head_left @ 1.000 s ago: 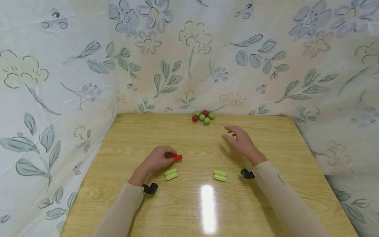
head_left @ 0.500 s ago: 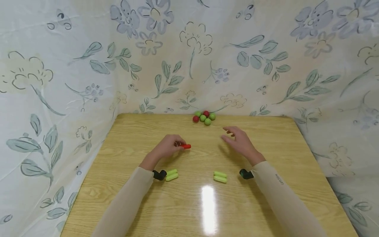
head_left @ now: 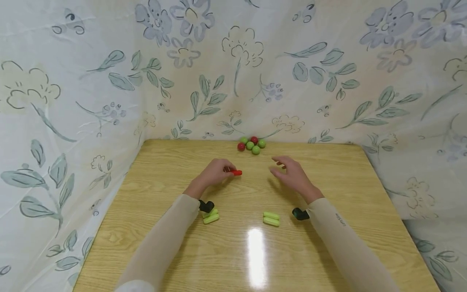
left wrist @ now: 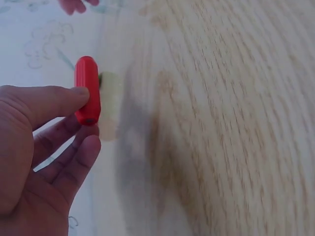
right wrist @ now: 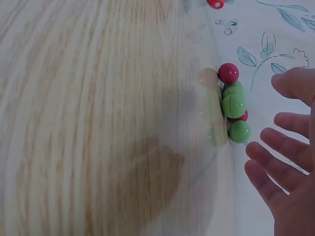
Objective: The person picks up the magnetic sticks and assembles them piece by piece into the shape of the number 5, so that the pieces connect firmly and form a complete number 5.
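Observation:
In the head view my left hand (head_left: 215,172) reaches over the middle of the wooden table. It pinches a small red ribbed capsule-shaped piece (head_left: 237,172) between thumb and fingers. The left wrist view has that red piece (left wrist: 87,91) lengthwise, thumb across its near side, the other fingers curled below and behind. My right hand (head_left: 293,176) hovers to the right, fingers apart and loosely bent, holding nothing. Past its fingers, the right wrist view shows a cluster of shiny green balls (right wrist: 234,105) and red balls (right wrist: 228,73).
Two yellow-green ribbed pieces (head_left: 211,219) lie side by side below my left wrist, partly covered by a black wrist device (head_left: 206,206). A second such pair (head_left: 271,222) lies right of centre. The balls (head_left: 250,145) sit at the table's back edge, against a floral cloth (head_left: 204,93).
My left hand has moved forward and to the right with the red piece, from beside the left yellow-green pair to nearer the balls. The right hand has shifted only slightly left.

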### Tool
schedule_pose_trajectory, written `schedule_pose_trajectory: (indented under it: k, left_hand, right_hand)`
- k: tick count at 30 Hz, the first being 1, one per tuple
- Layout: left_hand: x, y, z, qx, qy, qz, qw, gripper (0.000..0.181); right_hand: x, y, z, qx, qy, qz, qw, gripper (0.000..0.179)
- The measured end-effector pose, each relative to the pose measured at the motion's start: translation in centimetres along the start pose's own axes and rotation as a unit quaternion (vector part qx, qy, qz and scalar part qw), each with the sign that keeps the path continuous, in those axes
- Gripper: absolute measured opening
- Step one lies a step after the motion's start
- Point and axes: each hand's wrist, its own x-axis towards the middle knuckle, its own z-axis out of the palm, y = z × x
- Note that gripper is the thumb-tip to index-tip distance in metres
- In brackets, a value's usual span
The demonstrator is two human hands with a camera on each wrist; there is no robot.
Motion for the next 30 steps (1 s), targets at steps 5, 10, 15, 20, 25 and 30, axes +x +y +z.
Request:
schedule_pose_trajectory:
  k: [5,10,15,20,25,30]
  left_hand:
    - [1.0,-0.3,0.9,0.000,0.006,-0.005,1.0000,0.017]
    - [1.6,-0.6,1.7,-0.001,-0.002,0.004,1.0000,0.017]
    - [2.2,-0.2,1.8,0.007,-0.003,-0.004,1.0000,0.017]
    - [2.7,-0.1,1.6,0.011,0.002,-0.013,0.9998,0.017]
    - [3.1,-0.4,1.7,0.013,0.010,-0.010,0.9998,0.018]
    - [3.2,-0.6,1.8,0.001,0.020,-0.007,0.9998,0.018]
  right_hand:
    - [0.2,-0.1,0.2,-0.001,-0.008,0.003,1.0000,0.052]
    - [0.7,-0.4,0.3,0.001,-0.011,0.005,0.9999,0.051]
    - [1.4,-0.6,0.6,-0.003,-0.013,0.010,0.9999,0.050]
    - [2.7,-0.6,1.1,-0.005,-0.014,0.013,0.9998,0.049]
    - [3.7,-0.7,1.4,-0.006,-0.023,0.022,0.9995,0.050]
    - [4.5,-0.7,1.5,-0.006,-0.023,0.032,0.9992,0.048]
